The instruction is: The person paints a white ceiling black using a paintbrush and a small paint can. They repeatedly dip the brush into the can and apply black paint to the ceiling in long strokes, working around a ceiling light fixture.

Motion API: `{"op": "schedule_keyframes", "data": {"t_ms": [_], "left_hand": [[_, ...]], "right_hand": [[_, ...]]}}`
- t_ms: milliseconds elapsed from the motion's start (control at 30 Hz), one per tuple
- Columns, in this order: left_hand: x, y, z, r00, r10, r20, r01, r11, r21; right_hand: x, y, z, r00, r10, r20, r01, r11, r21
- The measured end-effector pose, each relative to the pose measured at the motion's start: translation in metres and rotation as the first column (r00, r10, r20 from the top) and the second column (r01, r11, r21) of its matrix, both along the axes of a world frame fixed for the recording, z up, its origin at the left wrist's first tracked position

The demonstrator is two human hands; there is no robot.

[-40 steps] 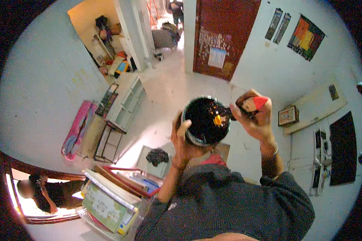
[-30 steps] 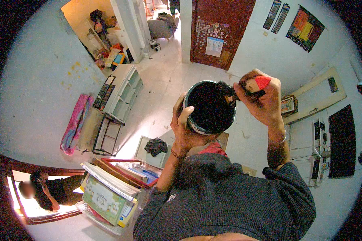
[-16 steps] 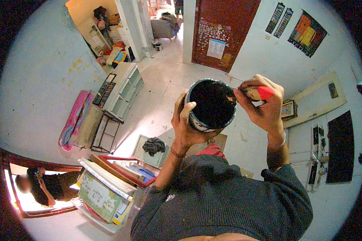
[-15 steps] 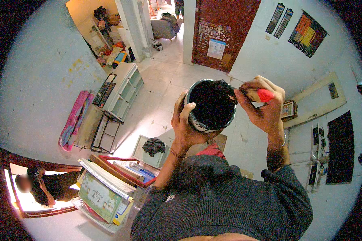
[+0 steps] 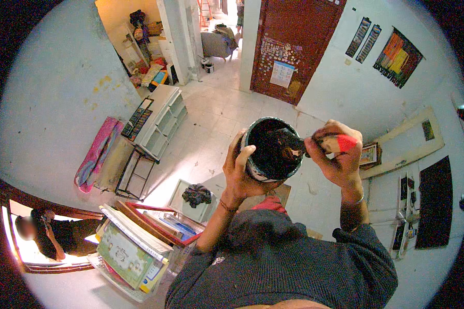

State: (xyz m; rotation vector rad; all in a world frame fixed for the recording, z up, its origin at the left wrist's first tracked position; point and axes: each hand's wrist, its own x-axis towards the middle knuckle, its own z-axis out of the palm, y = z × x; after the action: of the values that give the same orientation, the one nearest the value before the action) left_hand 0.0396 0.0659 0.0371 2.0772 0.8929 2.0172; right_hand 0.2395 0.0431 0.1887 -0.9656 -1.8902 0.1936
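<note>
My left hand (image 5: 236,172) grips a round can (image 5: 267,167) from the side and below, thumb at its rim. The can's inside is dark and glossy, apparently black paint. My right hand (image 5: 337,159) is closed on a paintbrush (image 5: 346,144) with a wooden handle tipped red. Its blackened head (image 5: 286,141), with a small tan patch, is inside the can near the right rim. Beyond the can lies the pale tiled floor. A dark crumpled bag or cloth (image 5: 196,194) rests on a pale board below left of my left hand.
White shelving (image 5: 165,118) and a pink rolled item (image 5: 95,154) stand left. Books and papers (image 5: 131,252) fill the lower left, beside a framed mirror or opening showing a person (image 5: 62,234). A brown door (image 5: 288,41) is ahead; a black screen (image 5: 434,201) is at right.
The can and both hands sit lower in the picture than half a second ago. The brush head has moved leftward from the rim, further into the can. The room has shifted slightly.
</note>
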Motion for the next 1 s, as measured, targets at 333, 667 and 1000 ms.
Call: {"op": "schedule_keyframes", "data": {"t_ms": [333,667,1000], "left_hand": [[-0.006,0.000,0.002,1.000,0.003,-0.010,-0.003,1.000,0.001],[-0.003,-0.003,-0.029,0.997,-0.003,0.078,0.015,0.988,-0.152],[-0.006,-0.014,-0.052,0.988,-0.152,0.016,0.153,0.979,-0.134]], "right_hand": [[-0.008,0.008,0.000,0.982,0.003,-0.186,-0.039,0.981,-0.191],[-0.009,0.010,-0.014,0.986,0.025,-0.165,-0.062,0.973,-0.221],[0.002,0.000,-0.029,0.961,-0.032,-0.275,-0.048,0.958,-0.281]]}}
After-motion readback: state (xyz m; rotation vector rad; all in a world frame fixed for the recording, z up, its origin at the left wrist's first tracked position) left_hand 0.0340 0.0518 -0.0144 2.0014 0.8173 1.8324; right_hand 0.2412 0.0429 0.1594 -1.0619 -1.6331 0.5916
